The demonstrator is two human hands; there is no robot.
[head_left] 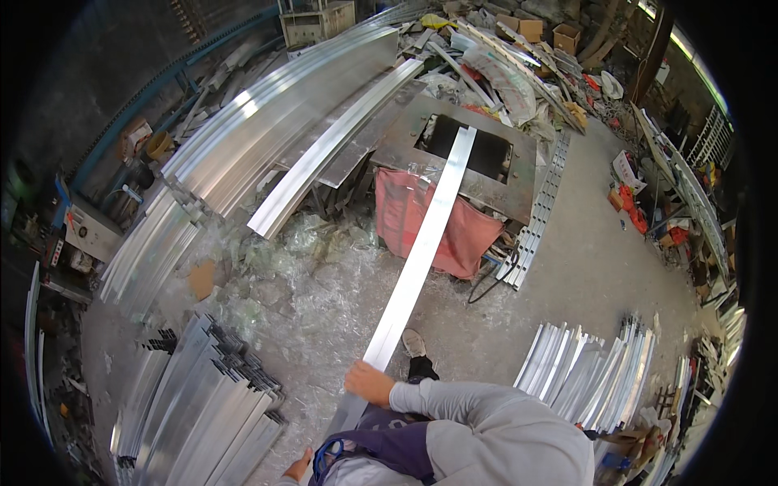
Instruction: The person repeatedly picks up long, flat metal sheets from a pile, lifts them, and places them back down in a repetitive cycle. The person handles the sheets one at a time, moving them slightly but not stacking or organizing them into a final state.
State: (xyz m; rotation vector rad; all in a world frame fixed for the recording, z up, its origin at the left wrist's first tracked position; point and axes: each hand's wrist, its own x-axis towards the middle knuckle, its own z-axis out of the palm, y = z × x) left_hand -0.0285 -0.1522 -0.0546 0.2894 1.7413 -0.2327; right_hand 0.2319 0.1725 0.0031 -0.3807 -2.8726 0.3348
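Observation:
A long, silvery aluminium profile (417,267) runs from beside my body up to the metal work table, where its far end lies over the dark square opening (442,136). My right hand (370,383) is wrapped over the profile near its close end, fingers closed on it. Lower down, at the bottom of the view, my left hand (298,466) grips the same profile's edge; only part of this hand shows. The metal table frame (405,130) surrounds the opening, and a red cloth (397,206) hangs from its front, partly behind the profile.
Long aluminium profiles lie stacked at the far left (267,121), with another single profile (332,146) beside them. Bundles of profiles stand at the near left (203,405) and right (587,364). Crumpled clear plastic film (300,267) covers floor at the left. A perforated rail (539,219) lies right of the table.

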